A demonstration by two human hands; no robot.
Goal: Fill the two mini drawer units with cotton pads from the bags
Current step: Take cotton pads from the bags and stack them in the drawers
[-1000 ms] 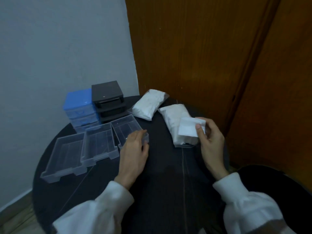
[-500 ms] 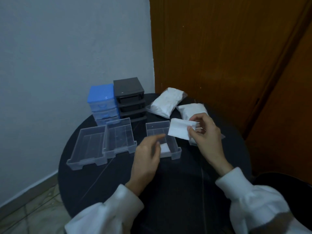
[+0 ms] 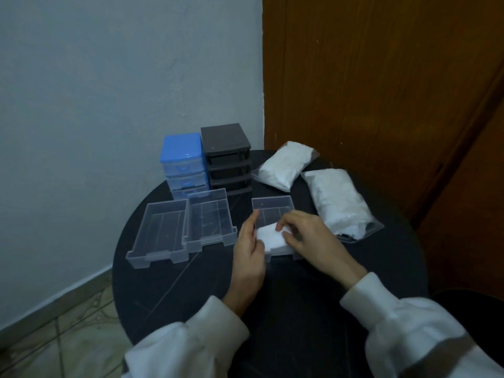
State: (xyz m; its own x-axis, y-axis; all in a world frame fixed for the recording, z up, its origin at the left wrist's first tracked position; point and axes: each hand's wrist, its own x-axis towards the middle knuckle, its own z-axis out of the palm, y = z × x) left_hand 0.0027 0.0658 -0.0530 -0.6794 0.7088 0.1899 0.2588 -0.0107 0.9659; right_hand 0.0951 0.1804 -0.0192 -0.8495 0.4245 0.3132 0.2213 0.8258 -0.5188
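Note:
A blue drawer unit (image 3: 183, 162) and a black drawer unit (image 3: 227, 156) stand at the back of the round black table (image 3: 174, 290). Three clear drawers lie in front of them; the right drawer (image 3: 272, 208) holds white cotton pads (image 3: 270, 237). My right hand (image 3: 313, 241) lays a pad onto them with curled fingers. My left hand (image 3: 248, 249) holds the drawer's left side, thumb on the pads. Two bags of cotton pads lie at the right: a far bag (image 3: 286, 165) and a near, opened bag (image 3: 338, 203).
The two empty clear drawers (image 3: 163, 233) (image 3: 210, 219) sit side by side at the left of the table. A grey wall rises behind, a brown wooden door stands at the right, and tiled floor shows at the lower left.
My right hand has carried the pad from above the bag down into the right drawer. My left hand has shifted to the drawer's left side.

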